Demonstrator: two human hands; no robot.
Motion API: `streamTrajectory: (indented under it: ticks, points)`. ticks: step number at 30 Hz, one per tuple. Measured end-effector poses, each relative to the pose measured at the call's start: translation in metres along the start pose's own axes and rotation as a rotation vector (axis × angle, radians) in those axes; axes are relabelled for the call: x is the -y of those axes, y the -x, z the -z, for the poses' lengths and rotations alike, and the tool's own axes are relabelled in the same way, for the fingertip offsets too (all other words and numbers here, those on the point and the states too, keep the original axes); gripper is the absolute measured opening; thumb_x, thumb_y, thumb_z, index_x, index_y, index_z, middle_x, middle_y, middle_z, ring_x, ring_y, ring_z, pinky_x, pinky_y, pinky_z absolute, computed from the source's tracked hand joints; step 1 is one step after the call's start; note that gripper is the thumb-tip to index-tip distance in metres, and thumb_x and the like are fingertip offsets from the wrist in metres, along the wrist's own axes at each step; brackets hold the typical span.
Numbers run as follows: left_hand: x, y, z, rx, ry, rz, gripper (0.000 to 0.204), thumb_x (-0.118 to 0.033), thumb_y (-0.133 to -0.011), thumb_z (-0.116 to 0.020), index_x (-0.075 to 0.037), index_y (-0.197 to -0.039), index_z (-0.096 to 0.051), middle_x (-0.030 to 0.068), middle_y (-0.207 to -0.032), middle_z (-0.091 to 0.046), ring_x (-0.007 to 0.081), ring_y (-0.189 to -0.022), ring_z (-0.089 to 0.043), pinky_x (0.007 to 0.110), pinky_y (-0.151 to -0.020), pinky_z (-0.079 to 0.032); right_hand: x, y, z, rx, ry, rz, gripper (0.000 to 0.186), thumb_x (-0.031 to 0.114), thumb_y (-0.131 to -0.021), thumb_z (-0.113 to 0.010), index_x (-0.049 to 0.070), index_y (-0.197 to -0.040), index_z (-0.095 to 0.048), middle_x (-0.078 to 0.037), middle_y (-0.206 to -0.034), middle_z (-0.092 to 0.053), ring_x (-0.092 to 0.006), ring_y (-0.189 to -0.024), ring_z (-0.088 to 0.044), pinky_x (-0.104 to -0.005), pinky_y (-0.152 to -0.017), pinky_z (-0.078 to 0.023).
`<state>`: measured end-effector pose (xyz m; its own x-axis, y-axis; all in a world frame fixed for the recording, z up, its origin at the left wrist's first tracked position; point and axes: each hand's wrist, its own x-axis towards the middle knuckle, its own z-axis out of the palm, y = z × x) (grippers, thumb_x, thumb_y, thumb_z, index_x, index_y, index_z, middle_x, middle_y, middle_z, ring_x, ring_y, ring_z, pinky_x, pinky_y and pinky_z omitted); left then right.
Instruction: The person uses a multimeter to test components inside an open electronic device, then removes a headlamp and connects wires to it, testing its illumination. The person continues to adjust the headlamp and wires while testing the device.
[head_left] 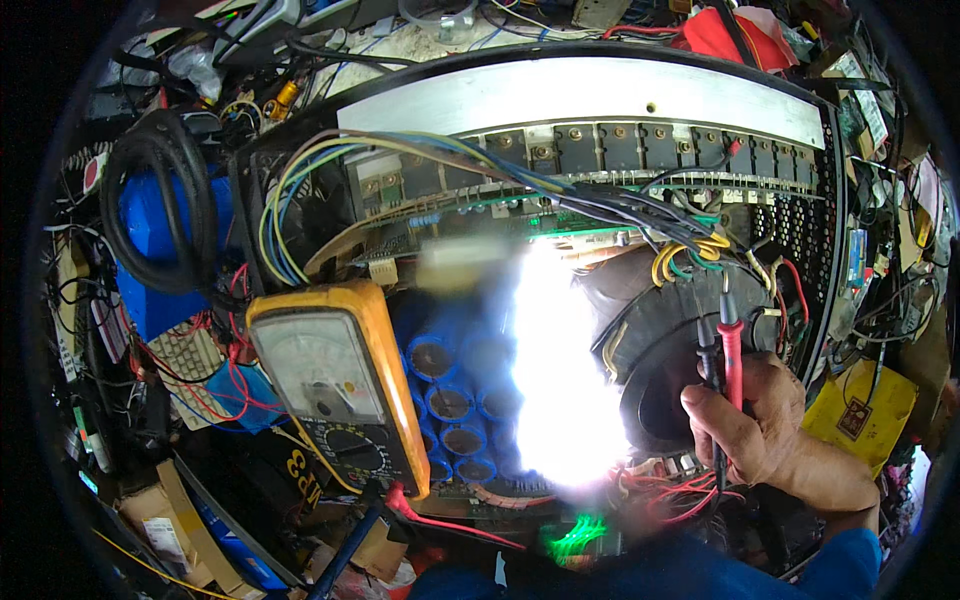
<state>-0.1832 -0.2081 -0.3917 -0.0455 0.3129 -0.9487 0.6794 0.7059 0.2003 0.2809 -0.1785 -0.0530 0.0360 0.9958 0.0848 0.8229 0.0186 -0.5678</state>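
Note:
My right hand [768, 425] is closed around two test probes, a red probe [732, 362] and a black probe [708, 352], held side by side. Their metal tips point up at the yellow and green wires [690, 255] on top of a dark round transformer [640, 345]. Whether the tips touch any contact, I cannot tell. An analog multimeter [320, 355] in a yellow case leans at the left, over the open chassis. Blue capacitors [450, 402] stand beside it. White glare hides the chassis middle. My left hand is out of view.
Black power transistors [620, 150] line the chassis's far side below a pale metal strip [580, 90]. At the left are a coiled black cable [160, 200] and a blue box [140, 290]. A yellow packet [862, 415] lies at the right. Loose wires and clutter surround the chassis.

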Motion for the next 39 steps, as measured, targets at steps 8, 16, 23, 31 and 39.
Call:
streamTrajectory:
  ticks: [8, 16, 23, 31, 39]
  points:
    - [-0.008, -0.028, 0.005, -0.015, -0.01, -0.036, 0.032, -0.024, -0.1, -0.067, 0.001, -0.117, -0.079, 0.018, -0.115, -0.078, 0.0254, -0.099, -0.074, 0.043, -0.085, -0.058, 0.002, 0.0, -0.009, -0.084, 0.109, 0.048, 0.047, 0.013, -0.077, -0.079, 0.008, -0.124, -0.076, -0.013, -0.102, -0.073, -0.0212, -0.077, -0.061, -0.0316, -0.059, -0.043]
    - [-0.008, -0.069, 0.004, -0.03, -0.026, -0.114, 0.033, -0.023, -0.099, -0.067, 0.001, -0.118, -0.079, 0.0192, -0.117, -0.079, 0.0264, -0.1, -0.074, 0.044, -0.085, -0.058, 0.008, -0.008, -0.015, -0.21, 0.268, 0.071, 0.05, 0.009, -0.077, -0.082, 0.003, -0.126, -0.074, -0.015, -0.098, -0.073, -0.022, -0.074, -0.061, -0.0319, -0.056, -0.046]
    - [-0.008, -0.13, 0.002, -0.051, -0.026, -0.272, 0.034, -0.022, -0.099, -0.067, 0.002, -0.119, -0.079, 0.0203, -0.119, -0.079, 0.0273, -0.1, -0.075, 0.045, -0.085, -0.058, 0.024, -0.019, -0.005, -0.368, 0.245, 0.158, 0.049, 0.008, -0.087, -0.083, 0.0, -0.133, -0.069, -0.018, -0.106, -0.072, -0.0293, -0.079, -0.069, -0.0405, -0.061, -0.055]
    - [0.02, -0.194, 0.023, -0.091, -0.108, -0.555, 0.035, -0.021, -0.098, -0.067, 0.003, -0.12, -0.079, 0.0216, -0.121, -0.079, 0.0284, -0.1, -0.075, 0.046, -0.085, -0.058, 0.095, 0.099, 0.028, -1.114, 0.399, 0.212, 0.065, 0.057, -0.115, -0.044, 0.001, -0.136, -0.068, -0.014, -0.139, -0.063, -0.0165, -0.095, -0.064, -0.029, -0.078, -0.05]
    - [-0.06, -0.035, 0.134, 0.047, -0.363, -0.677, 0.037, -0.022, -0.105, -0.065, 0.009, -0.124, -0.074, 0.0177, -0.116, -0.08, 0.0264, -0.097, -0.077, 0.04, -0.084, -0.061, 0.216, 0.285, -0.03, -1.384, -0.589, 0.695, 0.057, 0.05, -0.111, -0.059, -0.002, -0.135, -0.062, -0.017, -0.12, -0.069, -0.0186, -0.09, -0.066, -0.0293, -0.081, -0.056]
